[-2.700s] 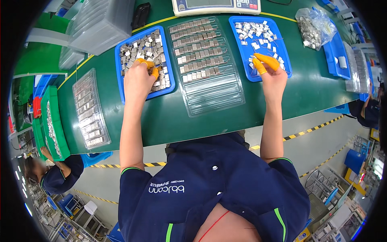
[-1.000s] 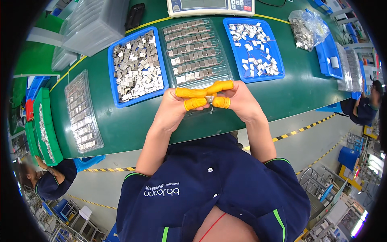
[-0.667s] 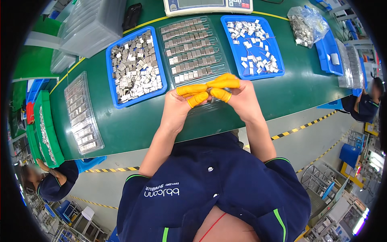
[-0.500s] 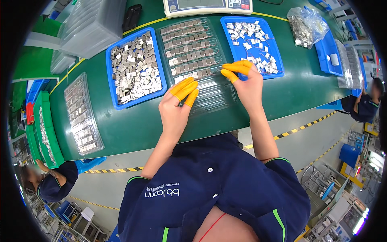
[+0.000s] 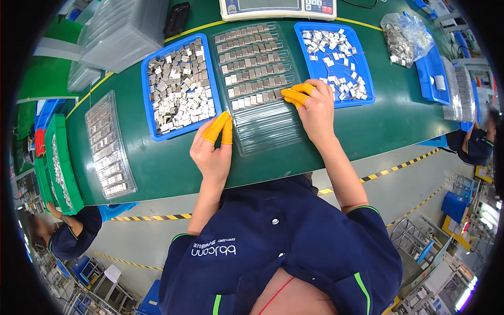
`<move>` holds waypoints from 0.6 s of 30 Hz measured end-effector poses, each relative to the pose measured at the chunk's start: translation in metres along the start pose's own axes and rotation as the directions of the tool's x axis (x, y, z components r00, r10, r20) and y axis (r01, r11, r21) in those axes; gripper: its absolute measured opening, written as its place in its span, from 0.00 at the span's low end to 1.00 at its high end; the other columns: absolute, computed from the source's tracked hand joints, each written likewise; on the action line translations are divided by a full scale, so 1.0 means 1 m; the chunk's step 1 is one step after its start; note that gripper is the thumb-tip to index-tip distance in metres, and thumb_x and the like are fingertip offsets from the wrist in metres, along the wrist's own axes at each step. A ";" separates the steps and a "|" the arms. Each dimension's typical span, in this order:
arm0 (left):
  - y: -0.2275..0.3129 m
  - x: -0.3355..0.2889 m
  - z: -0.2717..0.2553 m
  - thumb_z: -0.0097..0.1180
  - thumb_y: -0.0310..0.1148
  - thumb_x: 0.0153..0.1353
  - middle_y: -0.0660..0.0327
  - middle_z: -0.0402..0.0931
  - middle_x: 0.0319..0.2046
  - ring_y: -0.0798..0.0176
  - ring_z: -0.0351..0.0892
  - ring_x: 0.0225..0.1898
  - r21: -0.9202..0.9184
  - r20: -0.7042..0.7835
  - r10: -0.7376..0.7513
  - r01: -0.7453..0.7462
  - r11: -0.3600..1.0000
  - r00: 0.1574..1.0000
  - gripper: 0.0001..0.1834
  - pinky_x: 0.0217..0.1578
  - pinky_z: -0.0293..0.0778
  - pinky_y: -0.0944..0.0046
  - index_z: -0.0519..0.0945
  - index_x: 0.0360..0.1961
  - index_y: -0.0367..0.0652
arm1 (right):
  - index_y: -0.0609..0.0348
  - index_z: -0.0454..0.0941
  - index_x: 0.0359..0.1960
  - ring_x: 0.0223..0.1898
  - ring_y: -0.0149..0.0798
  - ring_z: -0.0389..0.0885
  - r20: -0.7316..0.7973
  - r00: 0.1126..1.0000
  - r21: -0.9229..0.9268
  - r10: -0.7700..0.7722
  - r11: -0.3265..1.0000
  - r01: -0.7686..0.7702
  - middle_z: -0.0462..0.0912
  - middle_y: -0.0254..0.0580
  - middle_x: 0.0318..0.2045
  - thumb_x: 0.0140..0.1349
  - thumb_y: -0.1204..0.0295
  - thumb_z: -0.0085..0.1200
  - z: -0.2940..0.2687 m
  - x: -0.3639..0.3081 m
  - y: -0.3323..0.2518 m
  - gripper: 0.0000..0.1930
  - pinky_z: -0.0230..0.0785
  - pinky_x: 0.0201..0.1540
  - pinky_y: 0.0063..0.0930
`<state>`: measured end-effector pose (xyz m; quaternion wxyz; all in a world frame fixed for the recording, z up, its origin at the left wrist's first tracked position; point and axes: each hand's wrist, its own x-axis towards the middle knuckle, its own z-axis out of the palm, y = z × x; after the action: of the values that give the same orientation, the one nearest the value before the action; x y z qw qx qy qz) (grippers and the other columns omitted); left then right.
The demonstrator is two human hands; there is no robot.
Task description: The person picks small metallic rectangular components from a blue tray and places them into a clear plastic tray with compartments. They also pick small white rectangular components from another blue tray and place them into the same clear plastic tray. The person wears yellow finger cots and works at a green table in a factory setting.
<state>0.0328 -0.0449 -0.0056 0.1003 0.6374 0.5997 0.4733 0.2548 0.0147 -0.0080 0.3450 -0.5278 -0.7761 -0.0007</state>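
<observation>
A clear plastic tray (image 5: 265,131) holds rows of small metal connectors (image 5: 252,61) in its far part; the grooves nearer me show bare. My right hand (image 5: 317,110), in yellow finger cots, has its fingertips together over the right end of the nearest filled row. They cover whatever is pinched there. Beside the tray's left edge is my left hand (image 5: 211,152), also in yellow cots, thumb and fingers closed together. What they hold, if anything, is hidden. To the left, a blue tray (image 5: 216,100) is heaped with loose connectors; white pieces with thin wires lie in another blue tray (image 5: 370,79).
A scale (image 5: 278,13) stands at the far edge. Another filled clear tray (image 5: 126,176) lies left, near stacked clear trays (image 5: 123,34) and a green bin (image 5: 73,184). At right are a plastic bag of parts (image 5: 401,44) and a blue bin (image 5: 428,84). Co-workers are at both sides.
My left hand has drawn back from the nearest filled row to the tray's left edge. My right hand has shifted slightly left and down along the row's end. The view has tilted slightly.
</observation>
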 end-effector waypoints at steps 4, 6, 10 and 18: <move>-0.008 0.019 -0.013 0.62 0.22 0.49 0.55 0.81 0.33 0.59 0.80 0.34 0.257 -0.092 0.007 0.017 0.966 0.996 0.12 0.39 0.73 0.65 0.82 0.37 0.40 | 0.49 0.83 0.36 0.41 0.40 0.74 -0.036 0.996 0.038 0.086 0.996 -0.085 0.80 0.37 0.33 0.47 0.76 0.59 -0.019 0.010 0.022 0.13 0.62 0.47 0.34; -0.021 0.042 -0.027 0.61 0.25 0.50 0.56 0.80 0.37 0.56 0.78 0.39 0.303 -0.042 -0.020 0.032 0.953 0.999 0.12 0.44 0.71 0.62 0.82 0.38 0.41 | 0.52 0.81 0.40 0.40 0.42 0.75 -0.054 0.956 0.085 0.288 0.955 -0.283 0.81 0.42 0.36 0.49 0.76 0.59 -0.042 0.017 0.046 0.14 0.64 0.46 0.34; -0.046 0.067 -0.044 0.59 0.28 0.51 0.58 0.77 0.45 0.53 0.69 0.51 0.525 0.010 0.022 -0.024 0.851 1.000 0.13 0.52 0.65 0.58 0.81 0.40 0.42 | 0.57 0.81 0.39 0.41 0.44 0.77 0.092 0.872 -0.019 0.482 0.876 -0.482 0.81 0.46 0.38 0.51 0.73 0.59 -0.059 0.019 0.073 0.12 0.68 0.42 0.32; -0.058 0.079 -0.036 0.58 0.29 0.51 0.54 0.76 0.46 0.51 0.67 0.53 0.595 0.067 0.006 -0.045 0.802 0.998 0.13 0.53 0.64 0.56 0.81 0.40 0.40 | 0.64 0.80 0.37 0.35 0.47 0.81 0.225 0.786 -0.172 0.575 0.818 -0.549 0.82 0.51 0.34 0.48 0.66 0.64 -0.033 0.056 0.083 0.17 0.71 0.39 0.34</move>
<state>-0.0452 0.0221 0.0115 -0.0929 0.6589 0.7060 0.2423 0.3294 0.0851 0.0163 0.1959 -0.7463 -0.6216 0.1353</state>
